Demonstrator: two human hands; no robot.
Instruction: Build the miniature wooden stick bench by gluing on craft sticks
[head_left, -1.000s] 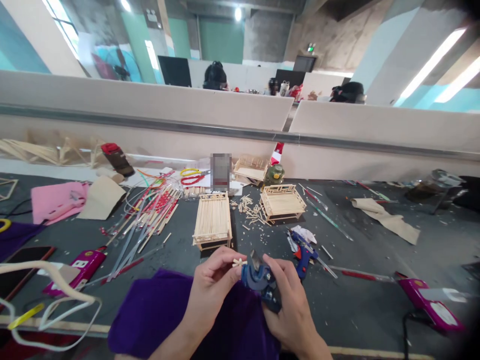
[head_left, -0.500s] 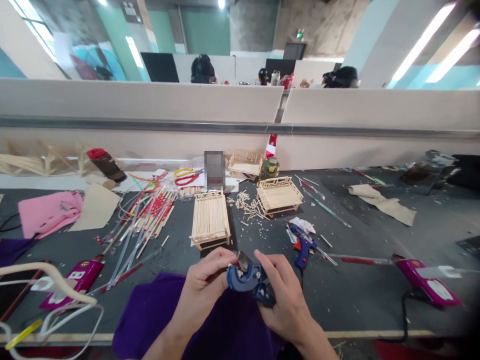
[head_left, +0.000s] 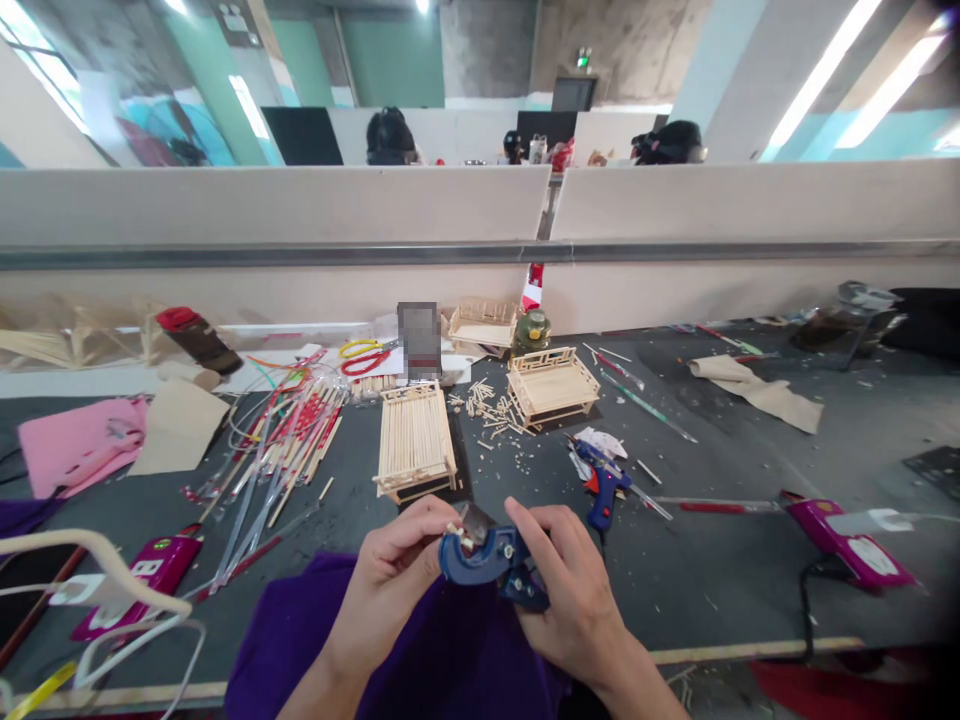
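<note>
My right hand [head_left: 566,580] is closed around the handles of a blue pipe cutter [head_left: 474,562], whose hooked jaw points left. Its grey blade [head_left: 475,524] shows above the jaw. Pinched between thumb and fingers of my left hand [head_left: 401,575] is a short wooden stick [head_left: 455,530], its end lying in the jaw near the blade. Both hands are above the purple cloth [head_left: 300,620] at the table's front edge. Just beyond them stands a small bed-like frame of wooden sticks [head_left: 414,435]. Past it lies a pile of short cut sticks [head_left: 491,408].
A second stick model [head_left: 553,385] and a blue glue gun [head_left: 606,488] are right of centre. Long sticks in plastic sleeves [head_left: 300,430] spread on the left, near red-handled scissors [head_left: 366,362]. Magenta power strips [head_left: 855,540] lie on both sides. A low partition [head_left: 300,205] closes the back.
The view has shifted slightly, so the table's things sit a little further left. My left fingers have moved slightly, and the stick's end shows more clearly at the jaw.
</note>
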